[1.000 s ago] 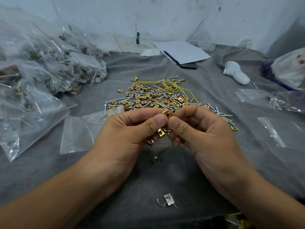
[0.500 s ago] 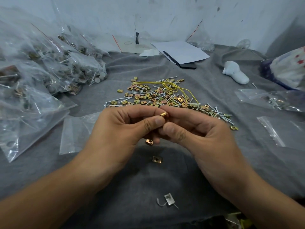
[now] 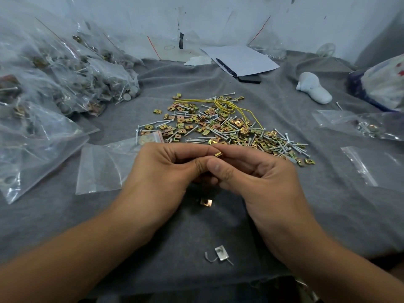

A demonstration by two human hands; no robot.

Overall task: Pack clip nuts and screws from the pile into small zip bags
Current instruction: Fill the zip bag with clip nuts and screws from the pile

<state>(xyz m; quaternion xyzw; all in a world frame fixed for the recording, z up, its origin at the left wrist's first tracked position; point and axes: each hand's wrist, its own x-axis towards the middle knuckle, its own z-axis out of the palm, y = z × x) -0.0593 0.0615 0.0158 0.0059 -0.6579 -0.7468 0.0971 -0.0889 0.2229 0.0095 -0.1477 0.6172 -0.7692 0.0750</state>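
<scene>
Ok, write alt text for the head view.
Two hands meet over a grey cloth, the left hand and right hand pinching a brass clip nut between their fingertips. Behind them lies a pile of clip nuts and screws; an empty zip bag sits left, one loose clip nut below.

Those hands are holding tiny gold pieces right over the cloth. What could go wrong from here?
The clip nut is pinched at the fingertips of the left hand and right hand, so it could slip; a loose clip nut already lies on the grey cloth below. The empty zip bag lies flat, apart from both hands, so opening it may spill held pieces.
</scene>
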